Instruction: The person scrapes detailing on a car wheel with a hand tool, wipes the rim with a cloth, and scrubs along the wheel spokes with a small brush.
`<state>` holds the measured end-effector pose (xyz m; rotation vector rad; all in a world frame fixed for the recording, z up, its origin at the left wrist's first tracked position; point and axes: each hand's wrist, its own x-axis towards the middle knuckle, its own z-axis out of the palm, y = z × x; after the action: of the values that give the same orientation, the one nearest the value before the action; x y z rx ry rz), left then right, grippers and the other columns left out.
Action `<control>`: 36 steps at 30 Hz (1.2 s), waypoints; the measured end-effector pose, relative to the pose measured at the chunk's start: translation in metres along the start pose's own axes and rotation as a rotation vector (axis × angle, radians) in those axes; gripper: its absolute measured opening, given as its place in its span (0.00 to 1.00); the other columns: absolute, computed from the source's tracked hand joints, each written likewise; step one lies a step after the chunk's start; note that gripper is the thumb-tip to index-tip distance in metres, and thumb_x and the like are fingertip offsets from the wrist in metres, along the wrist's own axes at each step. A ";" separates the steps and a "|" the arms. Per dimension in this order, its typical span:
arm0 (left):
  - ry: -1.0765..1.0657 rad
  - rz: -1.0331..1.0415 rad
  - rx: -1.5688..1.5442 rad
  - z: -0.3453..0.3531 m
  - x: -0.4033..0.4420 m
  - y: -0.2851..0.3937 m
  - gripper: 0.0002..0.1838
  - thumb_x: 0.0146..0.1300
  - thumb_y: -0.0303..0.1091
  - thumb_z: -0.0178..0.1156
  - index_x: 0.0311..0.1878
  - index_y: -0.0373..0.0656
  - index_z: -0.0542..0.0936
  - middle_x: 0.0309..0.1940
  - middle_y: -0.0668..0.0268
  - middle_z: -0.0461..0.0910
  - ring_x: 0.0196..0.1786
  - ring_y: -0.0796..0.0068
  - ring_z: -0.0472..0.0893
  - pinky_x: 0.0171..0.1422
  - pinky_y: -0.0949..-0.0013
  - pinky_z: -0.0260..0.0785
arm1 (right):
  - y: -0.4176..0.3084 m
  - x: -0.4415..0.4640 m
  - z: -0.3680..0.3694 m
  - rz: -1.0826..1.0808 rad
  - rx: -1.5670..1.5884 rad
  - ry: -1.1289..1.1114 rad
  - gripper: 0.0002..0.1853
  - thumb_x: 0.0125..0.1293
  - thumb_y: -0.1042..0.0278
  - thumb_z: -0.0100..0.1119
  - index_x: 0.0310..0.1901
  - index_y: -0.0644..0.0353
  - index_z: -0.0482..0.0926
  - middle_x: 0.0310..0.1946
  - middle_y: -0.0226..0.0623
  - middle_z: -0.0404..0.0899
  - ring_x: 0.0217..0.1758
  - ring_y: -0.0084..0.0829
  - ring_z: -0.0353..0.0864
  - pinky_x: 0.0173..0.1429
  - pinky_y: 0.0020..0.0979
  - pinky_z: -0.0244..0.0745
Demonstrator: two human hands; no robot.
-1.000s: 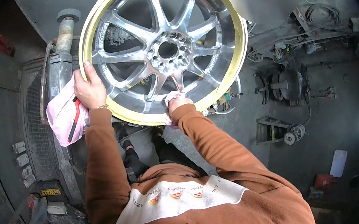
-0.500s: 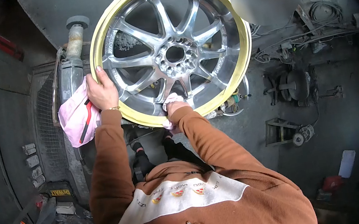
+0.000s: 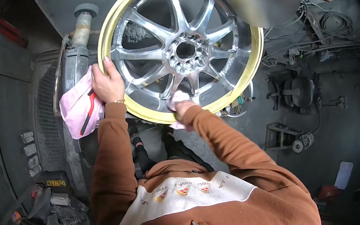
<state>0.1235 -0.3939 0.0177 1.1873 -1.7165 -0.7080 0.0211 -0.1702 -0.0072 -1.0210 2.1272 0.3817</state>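
A silver multi-spoke alloy wheel (image 3: 188,67) has its outer lip covered in yellow tape (image 3: 110,39). My left hand (image 3: 108,83) is closed on the left edge of the wheel, thumb over the taped lip and fingers partly hidden. Beside that hand, a pink cloth (image 3: 72,102) hangs with a red and black strip (image 3: 88,110) on it. My right hand (image 3: 184,107) is closed on a pink rag (image 3: 179,96), pressed against the inside of the wheel near the lower spokes. Part of the rag drops below the lip.
A metal post with a round grey cap (image 3: 85,10) stands left of the wheel. At the right are coiled cables (image 3: 335,21), a dark stool (image 3: 297,92) and a small motor (image 3: 301,142). A DeWalt case (image 3: 56,181) and assorted clutter lie lower left.
The whole view has shifted, so the wheel and surroundings appear farther right. My left hand still grips the lip; my right hand and rag stay at the lower spokes, with slight movement.
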 end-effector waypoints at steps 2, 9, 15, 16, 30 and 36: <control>0.000 0.000 -0.006 -0.001 -0.002 0.000 0.21 0.69 0.45 0.51 0.33 0.32 0.74 0.29 0.42 0.77 0.34 0.38 0.75 0.39 0.47 0.64 | -0.002 0.004 0.006 -0.060 -0.008 0.066 0.15 0.61 0.60 0.52 0.41 0.58 0.83 0.41 0.46 0.83 0.47 0.37 0.83 0.53 0.34 0.76; 0.016 -0.007 0.010 0.002 0.000 -0.001 0.20 0.67 0.45 0.53 0.31 0.33 0.73 0.28 0.45 0.76 0.33 0.41 0.75 0.38 0.49 0.65 | 0.009 -0.006 -0.002 -0.027 -0.207 0.056 0.17 0.52 0.58 0.66 0.43 0.56 0.82 0.44 0.40 0.82 0.48 0.39 0.82 0.52 0.37 0.77; 0.027 -0.004 -0.001 0.003 0.001 -0.002 0.20 0.67 0.45 0.54 0.30 0.34 0.73 0.27 0.47 0.76 0.33 0.42 0.75 0.37 0.49 0.65 | -0.007 -0.007 -0.022 -0.072 -0.235 -0.047 0.21 0.48 0.58 0.69 0.44 0.59 0.82 0.45 0.43 0.82 0.49 0.39 0.82 0.53 0.35 0.77; 0.020 -0.008 -0.007 0.000 -0.001 -0.003 0.20 0.67 0.46 0.54 0.30 0.35 0.74 0.27 0.47 0.76 0.33 0.42 0.75 0.37 0.49 0.65 | -0.003 -0.014 -0.027 -0.005 -0.210 -0.053 0.20 0.50 0.59 0.66 0.44 0.59 0.82 0.45 0.45 0.82 0.50 0.40 0.82 0.54 0.36 0.76; 0.031 -0.012 -0.016 -0.001 -0.001 -0.002 0.19 0.66 0.45 0.55 0.30 0.37 0.75 0.26 0.48 0.77 0.32 0.43 0.76 0.36 0.49 0.66 | 0.010 -0.030 -0.025 0.106 -0.146 -0.083 0.15 0.56 0.59 0.59 0.43 0.55 0.83 0.44 0.47 0.82 0.48 0.41 0.82 0.53 0.37 0.76; 0.068 0.028 0.021 0.004 -0.001 -0.005 0.21 0.66 0.46 0.54 0.29 0.34 0.73 0.25 0.47 0.75 0.31 0.41 0.75 0.36 0.47 0.64 | -0.016 -0.011 0.000 0.080 0.018 0.071 0.14 0.58 0.65 0.54 0.42 0.60 0.83 0.44 0.49 0.82 0.51 0.41 0.82 0.55 0.37 0.75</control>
<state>0.1220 -0.3952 0.0117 1.1865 -1.6851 -0.6271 0.0384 -0.1743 0.0013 -0.9543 2.2359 0.3685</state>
